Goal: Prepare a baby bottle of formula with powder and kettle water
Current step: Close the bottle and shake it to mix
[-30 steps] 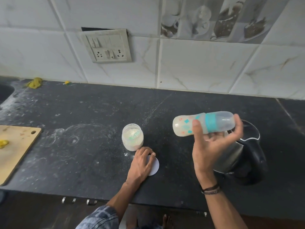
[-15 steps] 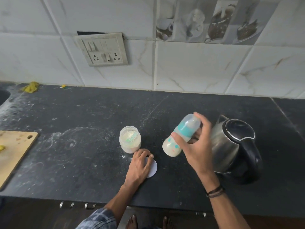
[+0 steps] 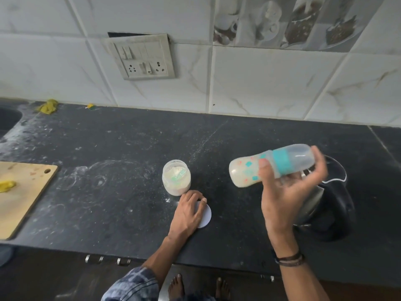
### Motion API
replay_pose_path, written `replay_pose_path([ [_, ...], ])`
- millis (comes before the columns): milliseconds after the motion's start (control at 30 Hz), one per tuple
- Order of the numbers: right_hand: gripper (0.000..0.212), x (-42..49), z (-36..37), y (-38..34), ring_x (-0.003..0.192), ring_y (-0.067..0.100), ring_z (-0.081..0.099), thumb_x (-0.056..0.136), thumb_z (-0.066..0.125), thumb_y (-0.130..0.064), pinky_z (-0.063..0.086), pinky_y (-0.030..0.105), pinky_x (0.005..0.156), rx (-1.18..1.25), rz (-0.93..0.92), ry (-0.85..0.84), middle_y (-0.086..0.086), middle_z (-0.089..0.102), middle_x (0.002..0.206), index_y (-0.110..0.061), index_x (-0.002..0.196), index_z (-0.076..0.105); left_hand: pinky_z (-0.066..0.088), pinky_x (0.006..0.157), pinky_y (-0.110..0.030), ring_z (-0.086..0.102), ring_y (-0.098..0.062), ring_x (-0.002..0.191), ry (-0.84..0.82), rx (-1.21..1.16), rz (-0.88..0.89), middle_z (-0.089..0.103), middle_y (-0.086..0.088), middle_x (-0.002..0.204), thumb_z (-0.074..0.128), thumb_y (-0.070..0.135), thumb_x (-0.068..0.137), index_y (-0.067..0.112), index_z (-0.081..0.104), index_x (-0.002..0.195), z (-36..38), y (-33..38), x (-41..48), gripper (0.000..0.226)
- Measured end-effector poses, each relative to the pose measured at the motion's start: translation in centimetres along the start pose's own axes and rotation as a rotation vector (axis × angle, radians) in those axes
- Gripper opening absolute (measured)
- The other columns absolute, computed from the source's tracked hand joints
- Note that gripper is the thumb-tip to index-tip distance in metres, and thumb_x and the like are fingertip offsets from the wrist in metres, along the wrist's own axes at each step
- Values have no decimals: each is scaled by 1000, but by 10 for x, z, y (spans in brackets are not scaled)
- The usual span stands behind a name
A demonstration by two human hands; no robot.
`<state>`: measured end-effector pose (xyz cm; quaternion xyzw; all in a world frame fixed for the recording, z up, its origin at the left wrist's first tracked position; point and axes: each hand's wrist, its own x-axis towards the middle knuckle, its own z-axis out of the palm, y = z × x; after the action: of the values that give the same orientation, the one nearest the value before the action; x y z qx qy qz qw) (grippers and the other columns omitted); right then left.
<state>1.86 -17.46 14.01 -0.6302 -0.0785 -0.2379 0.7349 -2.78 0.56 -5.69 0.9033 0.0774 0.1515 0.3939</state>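
Our right hand (image 3: 282, 198) grips the clear plastic baby bottle with the teal collar (image 3: 245, 172), thumb and fingers curled round its neck, holding it on its side in the air in front of the steel and black electric kettle (image 3: 332, 209); milky liquid sits in its base. Our left hand (image 3: 188, 211) rests with relaxed fingers on the round white lid (image 3: 206, 216) on the dark stone desk (image 3: 108, 213), just beside the open clear powder jar (image 3: 176, 178)

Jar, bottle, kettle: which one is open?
The powder jar, lidless on the counter; its white lid lies under the left hand. The bottle in the right hand is capped, and the kettle lid looks shut.
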Motion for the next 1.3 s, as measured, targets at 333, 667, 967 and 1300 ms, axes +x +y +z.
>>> replay_pose_path([
  [333, 85, -10, -4, 44, 105, 19, 70, 77, 90, -22, 62, 44, 83, -234, 128, -222, -10, 62, 126, -31, 142, 37, 29, 99, -9, 47, -1, 107, 1, -7, 7, 59, 12, 108, 51, 26, 101, 19, 65, 98, 1, -1, 0, 16],
  [667, 79, -27, 4, 103, 124, 18, 58, 84, 83, -39, 54, 38, 94, -684, 32, -492, -9, 53, 146, -39, 144, 32, 31, 100, -11, 49, -4, 107, 8, 0, 19, 59, 11, 109, 44, 35, 101, 20, 64, 99, 1, -2, 0, 25],
  [967, 76, -33, 6, 124, 110, 21, 60, 85, 81, -39, 55, 39, 77, -801, -41, -505, -1, 59, 132, -33, 145, 35, 28, 99, -6, 49, -5, 106, 0, -8, 6, 59, 10, 109, 45, 36, 101, 19, 65, 101, 1, -2, 0, 26],
  [1300, 82, -46, -2, 141, 102, 22, 63, 83, 85, -38, 58, 39, 74, -822, -85, -525, 3, 63, 124, -31, 146, 33, 29, 99, -8, 49, -5, 107, -4, -1, 17, 59, 10, 110, 43, 38, 102, 20, 65, 100, 1, -4, -1, 29],
])
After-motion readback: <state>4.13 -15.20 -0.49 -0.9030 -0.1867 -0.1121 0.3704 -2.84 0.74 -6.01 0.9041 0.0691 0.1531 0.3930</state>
